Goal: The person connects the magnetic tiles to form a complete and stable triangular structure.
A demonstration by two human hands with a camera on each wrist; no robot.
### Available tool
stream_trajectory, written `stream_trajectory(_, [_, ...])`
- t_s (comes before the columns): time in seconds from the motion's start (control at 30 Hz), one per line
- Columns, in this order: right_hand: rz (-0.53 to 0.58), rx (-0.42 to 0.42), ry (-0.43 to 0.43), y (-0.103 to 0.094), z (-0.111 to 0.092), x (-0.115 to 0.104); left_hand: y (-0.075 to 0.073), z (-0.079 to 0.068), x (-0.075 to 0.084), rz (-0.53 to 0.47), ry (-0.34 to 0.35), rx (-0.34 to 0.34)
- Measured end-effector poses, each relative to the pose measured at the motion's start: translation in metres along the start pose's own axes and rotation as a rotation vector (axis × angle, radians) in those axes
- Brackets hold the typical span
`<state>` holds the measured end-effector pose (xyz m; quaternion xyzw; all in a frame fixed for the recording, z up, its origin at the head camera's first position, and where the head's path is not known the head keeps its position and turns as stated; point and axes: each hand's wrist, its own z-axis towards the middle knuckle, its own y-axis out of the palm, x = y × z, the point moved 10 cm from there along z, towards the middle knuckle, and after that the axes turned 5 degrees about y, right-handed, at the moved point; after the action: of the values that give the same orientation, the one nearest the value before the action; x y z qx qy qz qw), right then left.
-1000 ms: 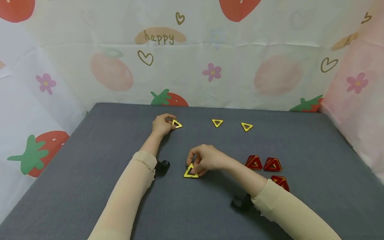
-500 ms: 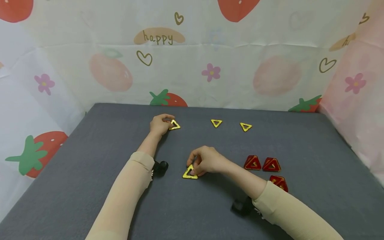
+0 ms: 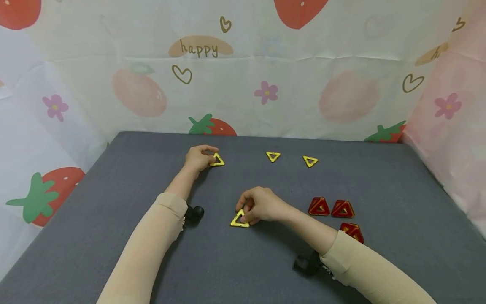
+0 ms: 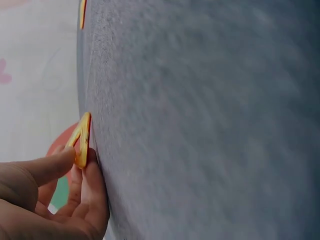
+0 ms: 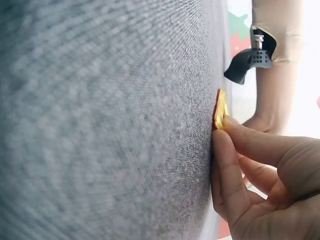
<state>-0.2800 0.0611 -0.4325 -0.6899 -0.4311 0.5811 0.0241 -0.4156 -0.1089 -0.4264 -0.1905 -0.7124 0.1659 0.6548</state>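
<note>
Near the far edge of the grey cloth my left hand (image 3: 197, 159) pinches a yellow triangular frame piece (image 3: 218, 159) by its left corner. In the left wrist view, the thumb and fingers hold this yellow triangle (image 4: 82, 140) close to the cloth. Closer in, at the middle, my right hand (image 3: 263, 204) grips a second yellow triangle (image 3: 240, 219) between thumb and fingers. The right wrist view has that triangle (image 5: 220, 111) at the cloth, its edge reddish. Two more yellow triangles, one (image 3: 273, 156) left of the other (image 3: 310, 161), lie at the back.
Right of my right forearm lie three red triangular pieces: one (image 3: 319, 206) beside another (image 3: 343, 209), and a third (image 3: 352, 232) partly behind the sleeve. A printed curtain (image 3: 243, 97) stands behind the grey table (image 3: 95, 236). Black cameras hang at both wrists.
My left hand has moved slightly left with its yellow triangle, which has turned a little. The right hand and its triangle stay nearly in place.
</note>
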Motion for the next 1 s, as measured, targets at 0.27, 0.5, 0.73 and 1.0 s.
stream_trajectory(0.27, [0.002,0.007,-0.01,0.0,-0.001,-0.001,0.009,-0.009,-0.003,-0.1,-0.043,-0.118])
stream_trajectory(0.5, [-0.017,0.021,-0.018,-0.001,0.0,-0.002,0.013,-0.014,-0.001,-0.083,-0.031,-0.177])
stream_trajectory(0.73, [-0.004,0.032,-0.005,-0.002,0.0,-0.002,0.015,-0.026,0.0,-0.029,-0.006,-0.246])
stream_trajectory(1.0, [-0.018,0.048,0.007,-0.003,0.0,0.0,0.02,-0.05,0.006,0.072,0.085,-0.353])
